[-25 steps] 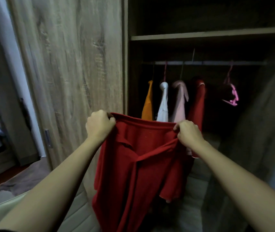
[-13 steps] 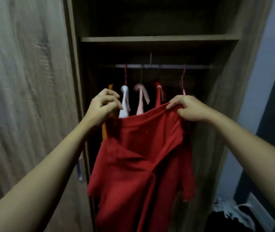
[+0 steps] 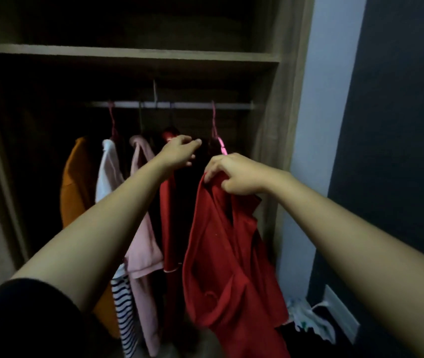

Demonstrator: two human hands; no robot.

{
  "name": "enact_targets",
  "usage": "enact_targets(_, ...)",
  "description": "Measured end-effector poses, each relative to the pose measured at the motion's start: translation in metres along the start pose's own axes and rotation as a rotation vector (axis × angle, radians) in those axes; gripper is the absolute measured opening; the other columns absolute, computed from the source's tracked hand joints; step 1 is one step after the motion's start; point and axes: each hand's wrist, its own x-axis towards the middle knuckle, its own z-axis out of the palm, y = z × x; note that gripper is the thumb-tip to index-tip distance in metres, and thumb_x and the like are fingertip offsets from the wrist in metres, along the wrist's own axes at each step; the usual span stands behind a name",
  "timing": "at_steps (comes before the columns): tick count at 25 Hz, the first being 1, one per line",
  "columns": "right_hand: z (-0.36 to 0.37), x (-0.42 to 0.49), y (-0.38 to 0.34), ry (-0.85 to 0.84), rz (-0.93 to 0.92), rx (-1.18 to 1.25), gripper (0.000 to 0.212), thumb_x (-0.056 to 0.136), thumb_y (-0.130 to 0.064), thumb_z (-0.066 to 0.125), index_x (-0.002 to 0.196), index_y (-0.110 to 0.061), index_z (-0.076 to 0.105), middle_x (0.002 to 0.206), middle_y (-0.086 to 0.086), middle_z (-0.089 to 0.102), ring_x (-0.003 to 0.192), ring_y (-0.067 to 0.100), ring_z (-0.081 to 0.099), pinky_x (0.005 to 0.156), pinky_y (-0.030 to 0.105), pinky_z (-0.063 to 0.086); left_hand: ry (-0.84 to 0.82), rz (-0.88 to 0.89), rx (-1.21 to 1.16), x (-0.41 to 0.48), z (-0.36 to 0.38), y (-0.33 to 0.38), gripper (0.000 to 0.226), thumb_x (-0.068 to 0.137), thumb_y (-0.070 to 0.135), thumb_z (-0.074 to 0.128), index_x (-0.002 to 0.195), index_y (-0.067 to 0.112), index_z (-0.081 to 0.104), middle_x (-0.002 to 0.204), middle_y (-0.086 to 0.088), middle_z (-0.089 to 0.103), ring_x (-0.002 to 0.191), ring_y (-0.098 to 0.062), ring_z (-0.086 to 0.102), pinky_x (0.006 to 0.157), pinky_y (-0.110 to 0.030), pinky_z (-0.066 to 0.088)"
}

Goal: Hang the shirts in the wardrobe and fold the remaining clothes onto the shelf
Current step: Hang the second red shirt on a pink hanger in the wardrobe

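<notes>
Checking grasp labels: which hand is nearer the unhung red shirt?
Right. The right hand pinches the red shirt at its top edge. The left hand is clear of it, up and to its left, near the pink hanger.

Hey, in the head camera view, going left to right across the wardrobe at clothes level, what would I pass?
Orange garment → white shirt → pink shirt → hung dark red garment → red shirt gripped by the right hand → pale wall.

We look from our head-worn camera (the only view) forward into the wardrobe (image 3: pixel 267 125); close, its rail (image 3: pixel 180 105) just ahead.
</notes>
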Motion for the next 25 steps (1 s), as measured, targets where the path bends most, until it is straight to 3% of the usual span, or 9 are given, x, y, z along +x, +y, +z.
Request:
enact_targets(2, -0.005, -0.003, 0.014, 0.011, 0.023, 0.000, 0.051, 0.070, 0.011, 0.047, 0.110, -0.010, 0.069, 0.124, 0.004, 0.060, 0.120, 0.016, 0.052, 0.103, 0.015, 0.032, -0.034, -0.002, 0.088, 0.025, 0.018, 0.000, 0.061, 0.090, 0.048, 0.052, 0.134, 0.007, 0.047, 0.114, -0.012, 0.061, 0.093, -0.018, 0.060, 0.078, -0.030, 0.054)
enact_targets(4, -0.006, -0.006, 0.026, 0.010, 0.041, -0.009, 0.051, 0.071, 0.010, 0.047, 0.112, -0.013, 0.068, 0.126, 0.002, 0.059, 0.121, 0.015, 0.051, 0.105, 0.020, 0.034, -0.053, -0.037, 0.157, 0.045, 0.035, 0.001, 0.073, 0.086, 0.056, 0.050, 0.138, 0.005, 0.042, 0.130, -0.015, 0.055, 0.111, -0.026, 0.057, 0.097, -0.038, 0.048)
enact_targets(7, -0.007, -0.011, 0.034, -0.003, 0.046, -0.018, 0.050, 0.071, 0.008, 0.050, 0.114, -0.011, 0.067, 0.127, 0.004, 0.058, 0.122, 0.015, 0.050, 0.100, 0.015, 0.030, -0.022, -0.071, 0.111, 0.060, 0.061, 0.003, 0.080, 0.088, 0.050, 0.055, 0.141, -0.003, 0.029, 0.141, -0.020, 0.043, 0.126, -0.032, 0.047, 0.104, -0.038, 0.041)
enact_targets(12, -0.009, -0.026, 0.042, 0.009, 0.072, -0.006, 0.048, 0.074, 0.002, 0.054, 0.119, -0.014, 0.065, 0.128, 0.001, 0.054, 0.122, 0.012, 0.047, 0.091, 0.001, 0.024, 0.049, -0.133, 0.165, 0.081, 0.093, 0.001, 0.070, 0.086, 0.036, 0.065, 0.135, -0.004, 0.036, 0.137, -0.022, 0.048, 0.124, -0.034, 0.049, 0.101, -0.036, 0.043)
enact_targets(16, -0.015, -0.032, 0.046, 0.054, 0.092, 0.008, 0.049, 0.076, 0.003, 0.053, 0.121, -0.013, 0.062, 0.130, 0.001, 0.052, 0.122, 0.011, 0.045, 0.079, -0.014, 0.016, 0.146, -0.060, 0.192, 0.086, 0.107, 0.006, 0.039, 0.086, 0.019, 0.062, 0.118, -0.002, 0.056, 0.121, -0.021, 0.060, 0.114, -0.033, 0.057, 0.093, -0.036, 0.046)
enact_targets(21, -0.008, -0.034, 0.040, 0.073, 0.094, 0.035, 0.047, 0.075, 0.003, 0.053, 0.119, -0.010, 0.064, 0.127, 0.003, 0.053, 0.120, 0.012, 0.047, 0.083, -0.012, 0.017, 0.205, 0.090, 0.086, 0.069, 0.090, 0.027, 0.024, 0.084, 0.015, 0.060, 0.104, 0.002, 0.064, 0.099, -0.015, 0.070, 0.098, -0.026, 0.065, 0.086, -0.031, 0.050)
enact_targets(25, 0.012, -0.030, 0.031, 0.008, 0.124, 0.020, 0.047, 0.076, 0.003, 0.053, 0.121, -0.007, 0.062, 0.129, 0.007, 0.052, 0.122, 0.017, 0.047, 0.096, 0.005, 0.023, 0.144, 0.116, -0.078, 0.028, 0.059, 0.035, 0.016, 0.087, 0.008, 0.055, 0.100, 0.011, 0.063, 0.084, -0.006, 0.069, 0.081, -0.014, 0.067, 0.077, -0.026, 0.053)
